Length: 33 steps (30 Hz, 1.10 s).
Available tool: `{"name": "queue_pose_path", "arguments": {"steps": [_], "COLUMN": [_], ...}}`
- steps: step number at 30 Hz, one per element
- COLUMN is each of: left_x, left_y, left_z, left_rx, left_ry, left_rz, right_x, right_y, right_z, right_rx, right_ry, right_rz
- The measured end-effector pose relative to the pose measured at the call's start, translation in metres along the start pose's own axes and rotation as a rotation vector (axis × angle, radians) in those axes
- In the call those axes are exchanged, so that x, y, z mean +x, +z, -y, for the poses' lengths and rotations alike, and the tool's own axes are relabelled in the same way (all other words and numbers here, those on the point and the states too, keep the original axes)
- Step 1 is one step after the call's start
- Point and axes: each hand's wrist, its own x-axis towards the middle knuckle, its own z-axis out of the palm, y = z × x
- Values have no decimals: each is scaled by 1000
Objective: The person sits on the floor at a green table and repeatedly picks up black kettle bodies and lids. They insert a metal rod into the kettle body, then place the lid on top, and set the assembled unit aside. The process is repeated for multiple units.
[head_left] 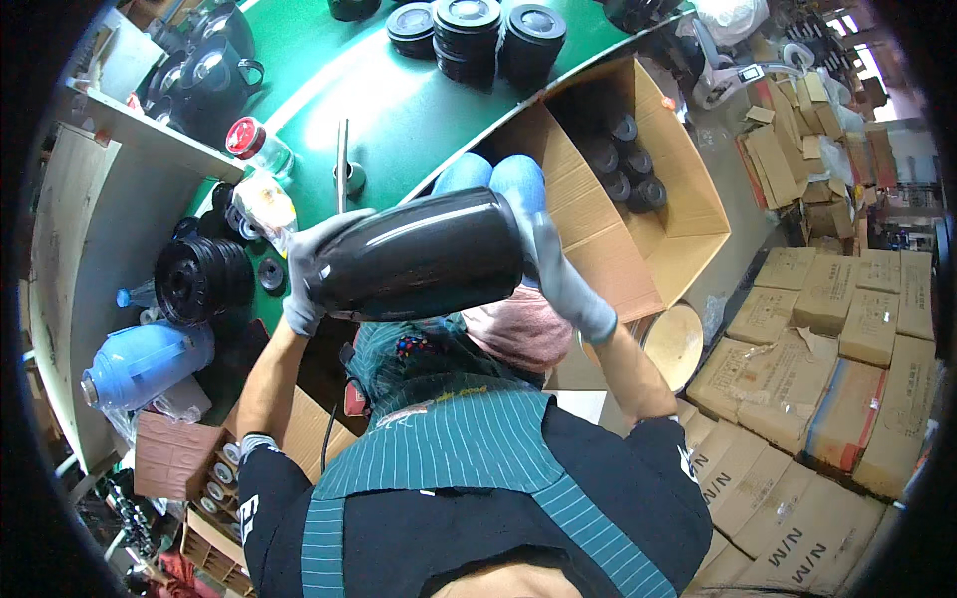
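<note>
We've got a glossy black cylindrical flask body held sideways up in front of our chest, smooth enough to throw long white streaks of reflection. Our left hand, in a grey knit glove, is wrapped around its left end, and our right hand, same kind of glove, is clamped on the right end, so both are closed on it. Behind it there's an open corrugated cardboard box on the floor with a divider down the middle, and we count about five more black round pieces stacked in its far compartment; the near one looks bare. Up on the shiny green table sit three short stacks of black round lids, ribbed at the edges. Off to the left there's a stack of black discs, a pale blue plastic jug lying on its side, and a clear bottle with a red cap. On the right, lots of sealed brown cartons piled together, too many to count properly.
</note>
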Motion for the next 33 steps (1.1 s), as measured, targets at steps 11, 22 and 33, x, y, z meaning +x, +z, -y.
{"name": "queue_pose_path", "arguments": {"steps": [11,22,33], "left_x": [22,25,6], "left_y": [-3,-1,27], "left_z": [-43,-42,11], "left_rx": [402,485,-159], "left_ry": [414,520,-173], "left_rz": [124,143,66], "right_x": [5,-6,-12], "right_y": [0,5,27], "right_z": [5,-14,7], "right_rx": [280,47,-34], "right_ry": [300,38,-503], "right_rz": [-54,-194,-211]}}
